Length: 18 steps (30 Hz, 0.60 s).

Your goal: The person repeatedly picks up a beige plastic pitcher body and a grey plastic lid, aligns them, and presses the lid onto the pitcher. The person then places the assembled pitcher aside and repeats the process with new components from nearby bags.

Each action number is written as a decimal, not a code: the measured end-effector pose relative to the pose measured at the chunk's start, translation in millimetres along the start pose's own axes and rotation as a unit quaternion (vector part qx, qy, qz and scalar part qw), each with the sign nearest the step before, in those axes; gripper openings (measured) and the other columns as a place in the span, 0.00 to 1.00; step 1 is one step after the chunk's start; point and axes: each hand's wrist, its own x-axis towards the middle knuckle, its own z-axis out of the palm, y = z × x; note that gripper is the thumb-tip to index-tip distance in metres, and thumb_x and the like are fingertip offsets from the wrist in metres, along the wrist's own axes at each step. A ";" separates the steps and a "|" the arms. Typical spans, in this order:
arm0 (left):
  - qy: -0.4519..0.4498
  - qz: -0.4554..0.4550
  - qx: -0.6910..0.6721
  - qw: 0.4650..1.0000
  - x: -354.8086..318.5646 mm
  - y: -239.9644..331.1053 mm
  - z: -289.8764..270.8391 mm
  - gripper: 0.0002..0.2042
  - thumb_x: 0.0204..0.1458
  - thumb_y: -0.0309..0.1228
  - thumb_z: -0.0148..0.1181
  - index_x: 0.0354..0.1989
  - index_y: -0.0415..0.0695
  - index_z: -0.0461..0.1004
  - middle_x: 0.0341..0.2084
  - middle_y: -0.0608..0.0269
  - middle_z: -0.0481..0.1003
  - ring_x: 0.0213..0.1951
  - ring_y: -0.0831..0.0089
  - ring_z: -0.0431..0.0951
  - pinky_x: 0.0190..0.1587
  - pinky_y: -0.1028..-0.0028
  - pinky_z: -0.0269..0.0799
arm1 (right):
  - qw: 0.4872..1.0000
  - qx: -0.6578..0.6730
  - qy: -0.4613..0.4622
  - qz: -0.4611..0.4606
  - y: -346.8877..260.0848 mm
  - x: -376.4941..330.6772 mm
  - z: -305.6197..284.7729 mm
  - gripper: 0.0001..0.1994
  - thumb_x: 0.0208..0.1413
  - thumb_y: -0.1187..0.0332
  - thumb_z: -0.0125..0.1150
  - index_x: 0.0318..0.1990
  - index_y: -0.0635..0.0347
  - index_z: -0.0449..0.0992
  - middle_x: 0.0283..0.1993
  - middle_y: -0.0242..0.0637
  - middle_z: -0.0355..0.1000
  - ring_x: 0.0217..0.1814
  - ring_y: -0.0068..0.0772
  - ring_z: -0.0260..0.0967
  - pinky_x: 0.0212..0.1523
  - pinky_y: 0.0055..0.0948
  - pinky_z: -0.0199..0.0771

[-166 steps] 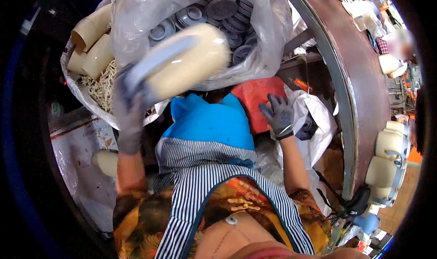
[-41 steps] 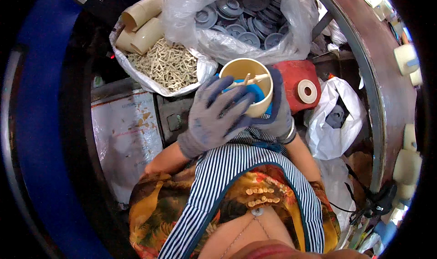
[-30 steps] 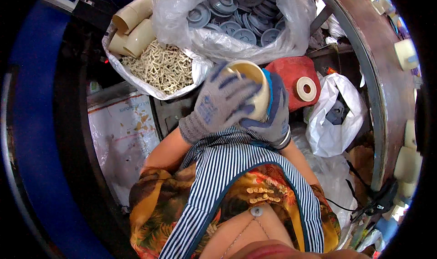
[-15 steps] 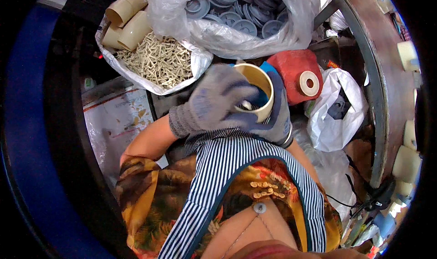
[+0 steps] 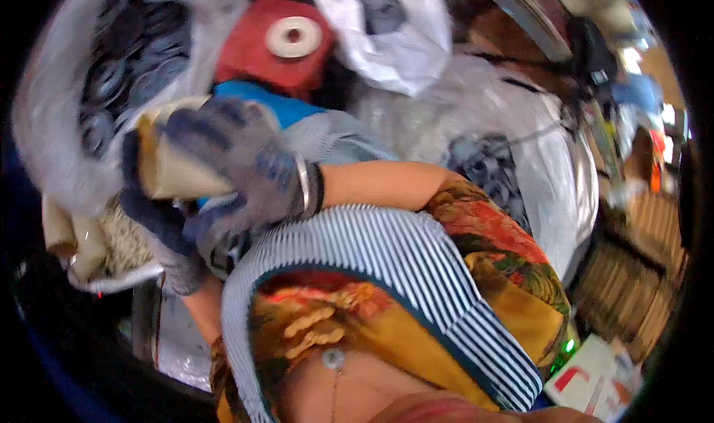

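Observation:
Both my hands wear grey knitted gloves with dark blue patches and hold one cream plastic pipe fitting [image 5: 181, 166]. My right hand [image 5: 245, 155] lies over its upper right side, fingers bent across it. From below and the left, my left hand [image 5: 160, 226] wraps its fingers round the other side. The fitting is tilted and smeared by motion, and the gloves cover much of it. Just beyond the hands is a bright blue surface [image 5: 271, 107]. Near it sits a red block-like object [image 5: 245, 51] with a cream ring [image 5: 294, 36] on it.
At the far left stands a clear plastic bag [image 5: 56, 118] of dark grey round caps [image 5: 108, 77]. Below it, a white sack [image 5: 123, 280] holds small beige pieces and cream pipe elbows [image 5: 63, 233]. Bags with grey parts [image 5: 487, 170] lie right; stacked cardboard [image 5: 632, 282] stands further right.
The view has swung right, so the bags and red object now appear further left. The fitting, upright with its mouth showing before, is now tilted, and my right hand covers its upper side.

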 end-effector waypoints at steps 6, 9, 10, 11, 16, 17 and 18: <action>-0.042 0.108 0.162 0.980 21.4 -23.1 -1.1 0.21 0.67 0.37 0.40 0.60 0.34 0.65 0.61 0.49 0.64 0.61 0.57 0.67 0.63 0.60 0.64 | 0.907 0.311 0.155 0.240 61.8 -115.4 -92.2 0.18 0.63 0.68 0.50 0.57 0.66 0.70 0.55 0.43 0.73 0.52 0.36 0.74 0.53 0.33 0.76; -0.023 -0.003 -0.080 0.997 18.0 -19.5 25.8 0.22 0.67 0.37 0.37 0.63 0.35 0.61 0.64 0.49 0.61 0.63 0.57 0.65 0.66 0.60 0.59 | 0.773 -0.027 0.400 0.491 167.0 -273.7 -156.2 0.18 0.65 0.57 0.50 0.52 0.61 0.75 0.50 0.40 0.75 0.48 0.29 0.72 0.50 0.30 0.72; -0.001 -0.003 -0.095 0.995 12.9 -11.9 37.5 0.23 0.68 0.37 0.36 0.64 0.34 0.60 0.63 0.48 0.62 0.62 0.57 0.66 0.66 0.60 0.58 | 0.652 -0.134 0.475 0.576 205.1 -323.6 -180.5 0.19 0.63 0.54 0.52 0.50 0.59 0.77 0.48 0.41 0.76 0.46 0.30 0.72 0.50 0.32 0.70; 0.014 -0.003 -0.113 0.993 12.2 -6.7 48.3 0.23 0.68 0.38 0.35 0.64 0.34 0.59 0.63 0.48 0.63 0.62 0.57 0.66 0.66 0.60 0.57 | 0.562 -0.226 0.484 0.631 231.4 -363.3 -205.2 0.19 0.63 0.54 0.51 0.51 0.57 0.76 0.50 0.40 0.75 0.48 0.31 0.71 0.51 0.34 0.69; -0.016 0.022 0.050 0.998 4.3 -7.2 39.5 0.26 0.67 0.44 0.35 0.62 0.33 0.62 0.56 0.44 0.70 0.59 0.56 0.69 0.65 0.59 0.58 | 0.442 -0.486 -0.428 0.620 275.8 -460.0 -238.5 0.19 0.64 0.54 0.50 0.55 0.51 0.75 0.58 0.37 0.71 0.58 0.36 0.67 0.58 0.42 0.63; -0.024 -0.014 -0.046 0.999 10.4 -15.4 33.4 0.25 0.66 0.42 0.37 0.60 0.34 0.65 0.56 0.43 0.70 0.57 0.53 0.70 0.63 0.57 0.62 | 0.421 -0.496 -0.519 0.554 277.2 -476.9 -232.6 0.19 0.64 0.54 0.50 0.56 0.49 0.75 0.60 0.36 0.71 0.61 0.37 0.67 0.60 0.44 0.61; -0.016 -0.052 -0.120 0.991 12.3 -24.7 24.3 0.25 0.66 0.42 0.38 0.60 0.34 0.65 0.56 0.43 0.70 0.57 0.53 0.70 0.63 0.56 0.62 | 0.415 -0.495 -0.565 0.513 278.2 -484.6 -232.9 0.19 0.64 0.54 0.49 0.57 0.48 0.74 0.61 0.35 0.70 0.63 0.38 0.66 0.61 0.46 0.60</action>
